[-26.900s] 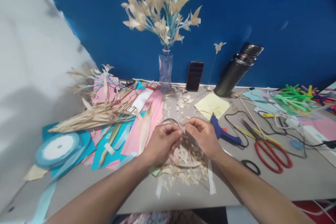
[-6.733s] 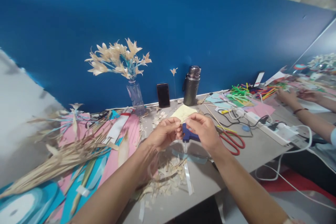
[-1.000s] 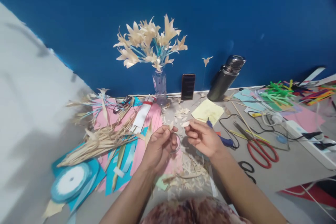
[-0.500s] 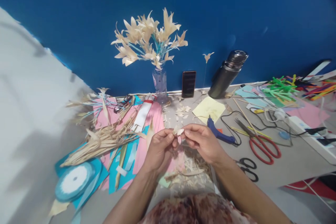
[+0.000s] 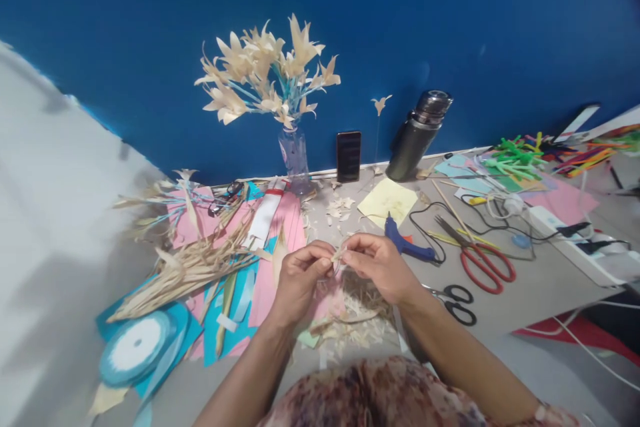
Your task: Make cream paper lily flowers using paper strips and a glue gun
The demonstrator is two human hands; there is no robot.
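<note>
My left hand (image 5: pixel 305 273) and my right hand (image 5: pixel 377 263) meet over the middle of the table, fingertips pinched together. Between them is a small cream petal piece (image 5: pixel 337 256), mostly covered by the fingers. It looks like the same dried husk as the flowers (image 5: pixel 265 60) in the clear bottle (image 5: pixel 296 160) behind. Beyond my right hand lies a blue glue gun (image 5: pixel 406 242), its nozzle toward a yellow paper (image 5: pixel 387 203). Cream scraps (image 5: pixel 340 207) lie past my fingertips, and more shavings (image 5: pixel 350 330) are below my wrists.
On the left are a husk bundle (image 5: pixel 175 280) and a blue ribbon roll (image 5: pixel 135 347). Red-handled scissors (image 5: pixel 485 263), black-handled scissors (image 5: pixel 457 303) and a white power strip (image 5: pixel 575 247) lie right. A phone (image 5: pixel 349 157) and a thermos (image 5: pixel 419 137) lean against the wall.
The view has shifted, so the table's things appear further left. My fingers have closed further over the petal piece, which shows less than before.
</note>
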